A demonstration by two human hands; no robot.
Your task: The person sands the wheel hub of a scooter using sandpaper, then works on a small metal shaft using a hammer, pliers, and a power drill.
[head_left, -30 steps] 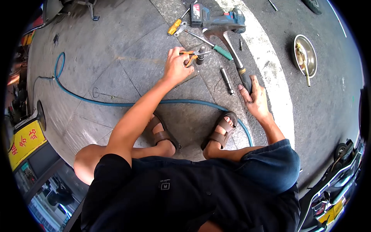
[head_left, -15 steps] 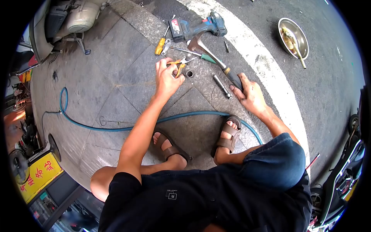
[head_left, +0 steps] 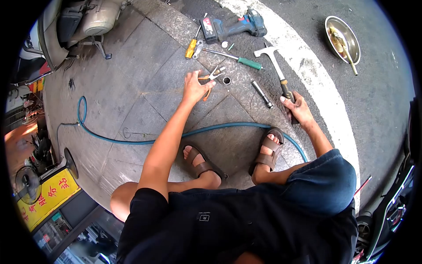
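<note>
My left hand (head_left: 196,87) is closed round orange-handled pliers (head_left: 213,75), whose jaws stand apart beside a small metal piece (head_left: 220,70). Whether the jaws touch it I cannot tell. Just right of them a round socket (head_left: 227,80) stands on the paving, its hole facing up. My right hand (head_left: 299,108) grips the dark handle of a hammer (head_left: 277,66), its head pointing away from me. Between the hands lies a metal rod-like tool (head_left: 262,94). Beyond are a green-handled screwdriver (head_left: 249,63), a yellow-handled screwdriver (head_left: 190,48), a small wrench (head_left: 198,49) and a cordless power tool (head_left: 237,27).
A blue hose (head_left: 211,127) crosses the ground before my sandalled feet. At the upper right, a metal bowl (head_left: 355,42) holds a brush-like tool. Part of a scooter (head_left: 94,24) stands upper left. A yellow sign (head_left: 50,193) and a fan (head_left: 28,185) are at the left.
The hammer's head has turned and moved off the green-handled screwdriver as my right hand shifted its handle. The pliers' jaws have opened wider. The small metal piece now lies beside the socket.
</note>
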